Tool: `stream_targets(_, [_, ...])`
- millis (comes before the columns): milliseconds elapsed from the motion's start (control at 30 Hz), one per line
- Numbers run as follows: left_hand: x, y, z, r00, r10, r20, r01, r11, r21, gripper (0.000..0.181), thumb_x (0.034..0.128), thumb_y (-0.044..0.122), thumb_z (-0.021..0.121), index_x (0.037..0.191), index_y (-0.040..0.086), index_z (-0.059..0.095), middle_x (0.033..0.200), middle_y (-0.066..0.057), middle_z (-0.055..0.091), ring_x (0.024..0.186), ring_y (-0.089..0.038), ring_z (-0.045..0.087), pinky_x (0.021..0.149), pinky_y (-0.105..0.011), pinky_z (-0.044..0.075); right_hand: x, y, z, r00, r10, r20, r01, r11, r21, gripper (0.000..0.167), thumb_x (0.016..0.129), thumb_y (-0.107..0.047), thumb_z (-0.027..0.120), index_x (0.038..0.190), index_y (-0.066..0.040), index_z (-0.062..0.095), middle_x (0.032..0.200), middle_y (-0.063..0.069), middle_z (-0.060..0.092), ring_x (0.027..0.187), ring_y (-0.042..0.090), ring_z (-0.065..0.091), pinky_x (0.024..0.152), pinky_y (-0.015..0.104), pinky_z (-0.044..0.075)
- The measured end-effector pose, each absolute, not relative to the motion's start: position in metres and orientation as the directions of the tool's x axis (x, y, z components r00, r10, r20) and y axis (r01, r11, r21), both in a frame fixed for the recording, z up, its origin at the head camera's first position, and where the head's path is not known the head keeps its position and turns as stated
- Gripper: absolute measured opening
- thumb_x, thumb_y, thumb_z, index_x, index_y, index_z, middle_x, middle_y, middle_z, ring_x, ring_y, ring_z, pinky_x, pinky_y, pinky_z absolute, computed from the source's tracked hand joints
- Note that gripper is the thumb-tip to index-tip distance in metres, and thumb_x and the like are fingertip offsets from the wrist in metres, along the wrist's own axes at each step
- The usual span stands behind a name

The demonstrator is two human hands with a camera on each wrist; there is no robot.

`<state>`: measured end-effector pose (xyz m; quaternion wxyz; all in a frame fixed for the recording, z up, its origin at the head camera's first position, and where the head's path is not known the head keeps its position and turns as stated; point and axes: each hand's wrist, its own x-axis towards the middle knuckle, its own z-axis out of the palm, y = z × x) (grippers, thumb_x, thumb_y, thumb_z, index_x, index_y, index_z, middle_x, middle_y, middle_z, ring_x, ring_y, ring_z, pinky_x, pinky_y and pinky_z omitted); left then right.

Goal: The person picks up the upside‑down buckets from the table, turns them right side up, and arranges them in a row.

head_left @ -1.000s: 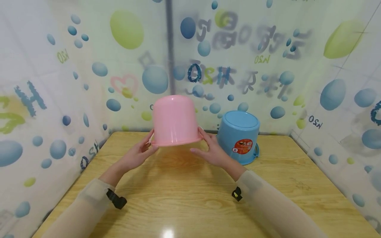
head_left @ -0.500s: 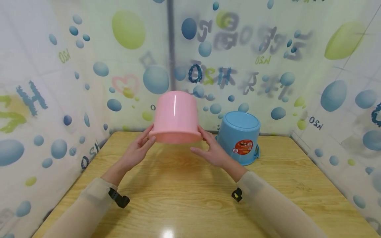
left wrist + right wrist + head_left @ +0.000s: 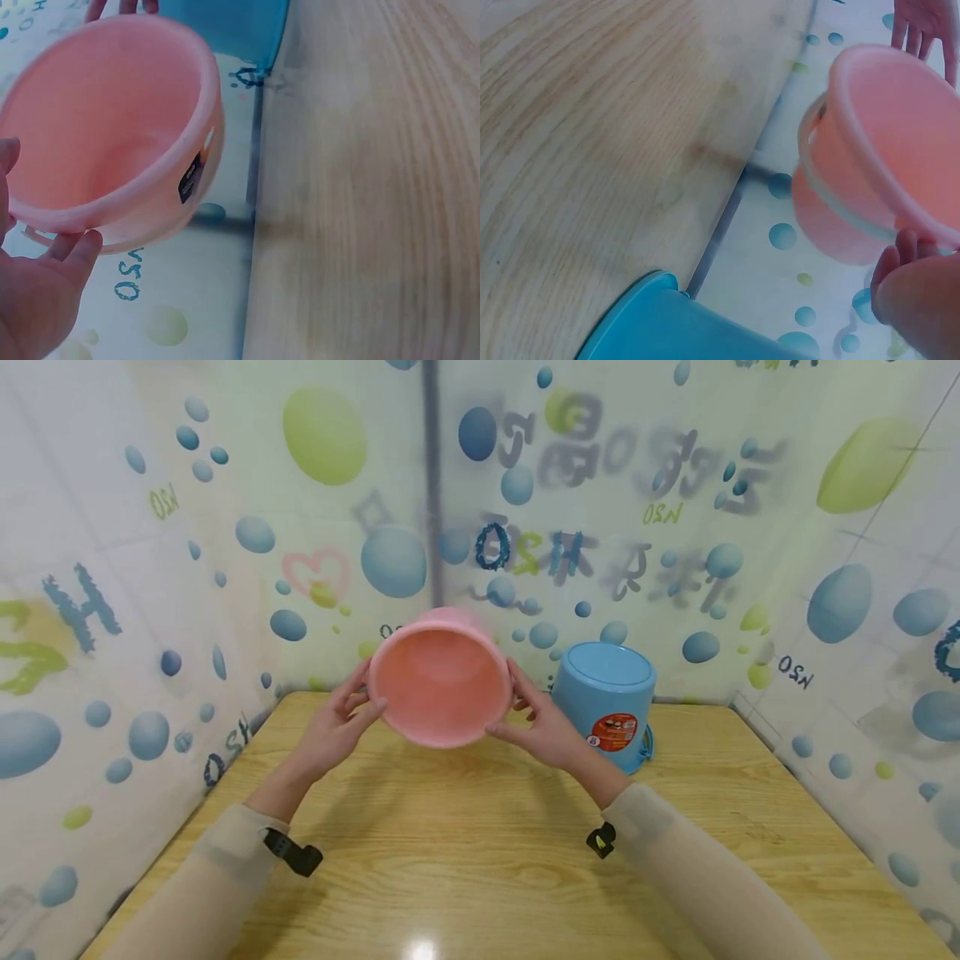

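Note:
A pink plastic bucket [image 3: 441,693] hangs above the table, tilted so its open mouth faces me. At the left of its rim, my left hand [image 3: 332,731] grips it, thumb in front and fingers behind. My right hand [image 3: 551,733] holds the right side of the rim in the same way. A pale bail handle [image 3: 832,196] curves around the outside in the right wrist view. The left wrist view shows a dark label [image 3: 190,178] on the outer wall. No contents are seen in the bucket.
A blue bucket [image 3: 606,693] stands upside down on the wooden table [image 3: 480,868], just behind my right hand, with a red label on its side. Patterned curtains [image 3: 637,460] enclose the table at the back and both sides.
The pink bucket was nearly upside down with its base up. It has tipped so the mouth now faces me, and both hands have turned with it. The blue bucket stays put.

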<state>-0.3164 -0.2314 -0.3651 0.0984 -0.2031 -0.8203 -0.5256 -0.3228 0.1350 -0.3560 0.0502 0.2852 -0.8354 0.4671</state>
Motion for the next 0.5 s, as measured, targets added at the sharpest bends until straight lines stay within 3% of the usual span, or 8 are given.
stream_targets(100, [-0.316, -0.234, -0.36, -0.883, 0.253, 0.394, 0.462, 0.334, 0.821, 0.076, 0.1131, 0.029, 0.065, 0.175, 0.041, 0.022, 0.176, -0.008, 0.042, 0.155, -0.037, 0.052, 0.1, -0.015, 0.057, -0.322, 0.136, -0.353, -0.834, -0.418, 0.36, -0.523, 0.394, -0.756, 0.106, 0.098, -0.031, 0.083, 0.178, -0.034, 0.014, 0.162, 0.006, 0.058, 0.125, 0.03, 0.05, 0.09, 0.041, 0.042])
stream_targets(167, [-0.317, -0.236, -0.358, -0.877, 0.27, 0.398, 0.471, 0.316, 0.824, 0.078, 0.1118, 0.027, 0.067, 0.175, 0.041, 0.023, 0.176, -0.009, 0.043, 0.154, -0.04, 0.053, 0.099, -0.014, 0.057, -0.322, 0.138, -0.351, -0.835, -0.414, 0.363, -0.521, 0.379, -0.765, 0.108, 0.096, -0.032, 0.085, 0.178, -0.035, 0.014, 0.164, 0.007, 0.057, 0.124, 0.027, 0.049, 0.089, 0.042, 0.041])
stream_targets(333, [-0.317, -0.241, -0.354, -0.855, 0.323, 0.405, 0.504, 0.338, 0.795, 0.089, 0.1064, 0.02, 0.076, 0.176, 0.038, 0.022, 0.173, -0.015, 0.045, 0.149, -0.044, 0.057, 0.101, -0.018, 0.059, -0.324, 0.141, -0.348, -0.828, -0.425, 0.365, -0.521, 0.345, -0.781, 0.112, 0.093, -0.037, 0.088, 0.177, -0.041, 0.014, 0.172, 0.008, 0.047, 0.132, 0.027, 0.052, 0.099, 0.051, 0.043])
stream_targets(500, [-0.318, -0.242, -0.351, -0.818, 0.372, 0.439, 0.564, 0.367, 0.739, 0.1, 0.0984, 0.009, 0.084, 0.176, 0.03, 0.025, 0.168, -0.017, 0.048, 0.141, -0.041, 0.062, 0.104, -0.024, 0.059, -0.328, 0.144, -0.348, -0.821, -0.43, 0.377, -0.527, 0.313, -0.79, 0.115, 0.091, -0.042, 0.091, 0.176, -0.045, 0.013, 0.172, 0.006, 0.043, 0.138, 0.03, 0.053, 0.114, 0.063, 0.041])
